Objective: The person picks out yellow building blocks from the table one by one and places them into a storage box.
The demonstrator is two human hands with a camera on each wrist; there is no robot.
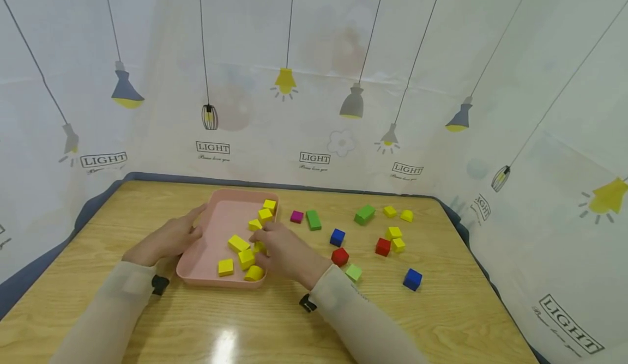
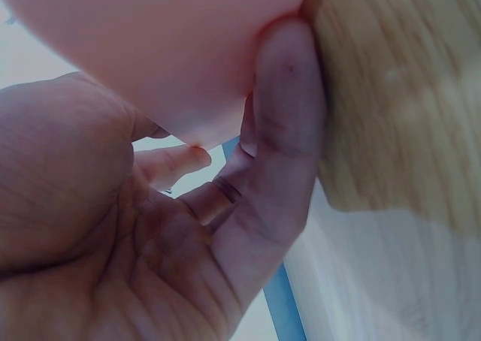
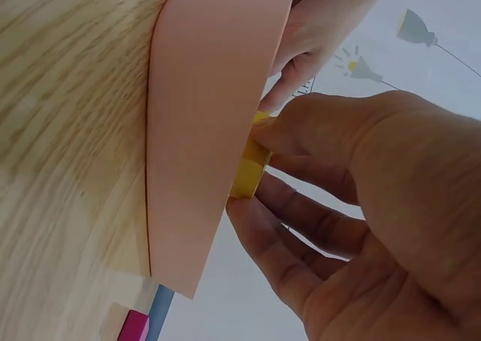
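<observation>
A pink tray [image 1: 206, 268] lies on the table with several yellow blocks [image 1: 239, 243] inside, mostly toward its right half. My left hand [image 1: 169, 238] holds the tray's left side; in the left wrist view its fingers [image 2: 285, 108] lie against the outer wall, low by the tabletop. Over the right rim, my right hand [image 1: 289, 252] pinches a yellow block [image 3: 252, 164] between thumb and fingertips. The tray's wall [image 3: 203, 131] hides the lower part of that block in the right wrist view.
Right of the tray lie a magenta block [image 1: 296, 217], green blocks [image 1: 313, 220], blue blocks [image 1: 337, 237], red blocks [image 1: 339, 256], a light green block [image 1: 353, 272] and several more yellow blocks [image 1: 393, 233]. A printed curtain [image 1: 314, 124] borders the table [image 1: 294, 326].
</observation>
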